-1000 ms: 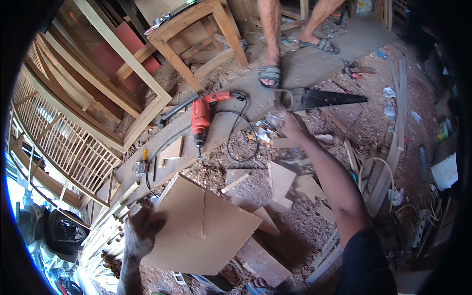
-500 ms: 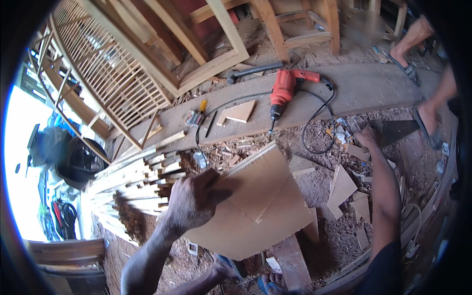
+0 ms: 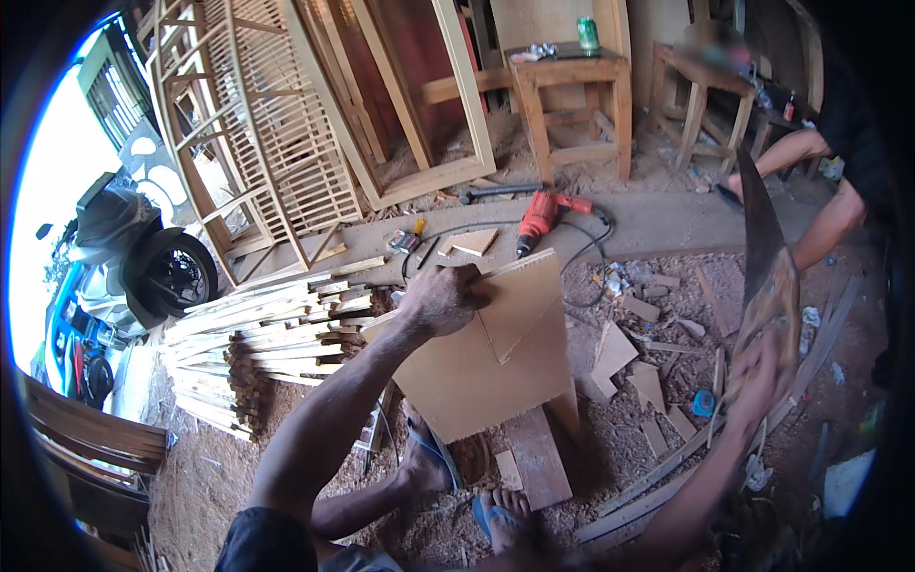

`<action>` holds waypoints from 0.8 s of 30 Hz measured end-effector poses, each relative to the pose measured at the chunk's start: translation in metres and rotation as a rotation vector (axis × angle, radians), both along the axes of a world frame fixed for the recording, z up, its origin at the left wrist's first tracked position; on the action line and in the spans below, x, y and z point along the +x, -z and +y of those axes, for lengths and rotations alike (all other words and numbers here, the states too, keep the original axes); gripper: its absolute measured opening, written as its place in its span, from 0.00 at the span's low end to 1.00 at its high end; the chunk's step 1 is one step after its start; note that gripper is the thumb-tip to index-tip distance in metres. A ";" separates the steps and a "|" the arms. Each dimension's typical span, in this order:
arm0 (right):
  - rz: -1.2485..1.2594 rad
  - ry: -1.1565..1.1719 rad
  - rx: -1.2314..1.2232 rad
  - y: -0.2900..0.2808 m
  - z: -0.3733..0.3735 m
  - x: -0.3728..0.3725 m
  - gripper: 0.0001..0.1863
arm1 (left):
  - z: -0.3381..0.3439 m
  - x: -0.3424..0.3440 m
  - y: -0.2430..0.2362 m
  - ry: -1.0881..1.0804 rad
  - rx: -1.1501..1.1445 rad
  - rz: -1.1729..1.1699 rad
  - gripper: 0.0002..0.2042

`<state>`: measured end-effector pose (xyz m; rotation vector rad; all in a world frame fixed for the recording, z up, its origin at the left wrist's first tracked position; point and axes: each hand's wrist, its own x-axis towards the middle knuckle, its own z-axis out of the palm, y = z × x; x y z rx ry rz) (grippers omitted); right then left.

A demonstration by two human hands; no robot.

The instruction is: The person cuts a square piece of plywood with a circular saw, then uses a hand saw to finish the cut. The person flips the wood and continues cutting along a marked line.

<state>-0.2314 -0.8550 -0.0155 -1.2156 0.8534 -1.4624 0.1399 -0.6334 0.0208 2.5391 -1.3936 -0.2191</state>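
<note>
1. Two bare hands are at work, one on a board and one on a saw.
2. The left hand (image 3: 440, 300) reaches forward on a nearly straight arm and presses palm-down on the upper left part of a flat plywood board (image 3: 496, 357), fingers curled over its top edge.
3. That board lies tilted across a short wooden block (image 3: 537, 458) on the sawdust-covered ground, just ahead of the person's feet in blue sandals (image 3: 496, 520).
4. The right hand (image 3: 758, 377) is raised at the right side, arm bent and coming up from the lower edge, fist closed around the wooden handle of a hand saw (image 3: 762, 248).
5. The saw's dark blade points up and away, well clear of the board; the hand is blurred, so the finger placement cannot be told.
6. A stack of thin wooden slats (image 3: 257, 329) lies just left of the board.
7. Beyond the board, on a long plank, rest a red power drill (image 3: 541, 214) with its black cord and a small triangular offcut (image 3: 474, 241).
8. Wooden scraps (image 3: 629, 357) are scattered between board and saw hand.
9. No bin or box shows; a green can (image 3: 588, 35) stands on a wooden stool (image 3: 572, 95) at the back.
10. Another person's leg (image 3: 805, 153) shows at the far right, and a motorbike (image 3: 133, 248) stands at the left.
</note>
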 end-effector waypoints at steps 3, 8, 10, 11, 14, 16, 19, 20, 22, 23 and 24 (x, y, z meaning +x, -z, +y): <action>-0.019 0.022 -0.108 0.003 0.111 -0.053 0.06 | 0.009 -0.017 -0.005 0.027 -0.042 -0.048 0.17; -0.172 -0.564 -0.046 -0.008 0.229 -0.129 0.14 | 0.012 -0.020 0.000 0.098 -0.107 -0.069 0.19; 0.247 -0.550 -0.083 -0.011 0.258 -0.116 0.14 | 0.010 -0.017 0.003 0.129 -0.136 -0.092 0.20; 0.344 -0.569 -0.101 -0.013 0.268 -0.105 0.14 | 0.009 -0.015 0.003 0.132 -0.151 -0.092 0.20; 0.432 -0.624 -0.138 -0.023 0.282 -0.085 0.13 | 0.011 -0.013 0.003 0.069 -0.136 -0.033 0.21; 0.457 -0.634 -0.141 -0.029 0.286 -0.078 0.13 | 0.010 -0.015 -0.001 0.031 -0.105 0.004 0.21; 0.479 -0.636 -0.146 -0.035 0.287 -0.078 0.13 | 0.007 -0.018 -0.009 -0.002 -0.037 0.026 0.22; 0.481 -0.637 -0.145 -0.035 0.287 -0.078 0.13 | 0.006 -0.020 -0.010 -0.017 -0.010 0.027 0.22; 0.499 -0.640 -0.145 -0.036 0.287 -0.079 0.13 | 0.006 -0.022 -0.010 -0.005 -0.021 0.001 0.22; 0.504 -0.641 -0.143 -0.036 0.288 -0.080 0.12 | 0.007 -0.022 -0.010 -0.012 -0.021 -0.017 0.22; 0.511 -0.640 -0.144 -0.035 0.288 -0.080 0.12 | 0.007 -0.021 -0.009 -0.029 -0.017 -0.014 0.21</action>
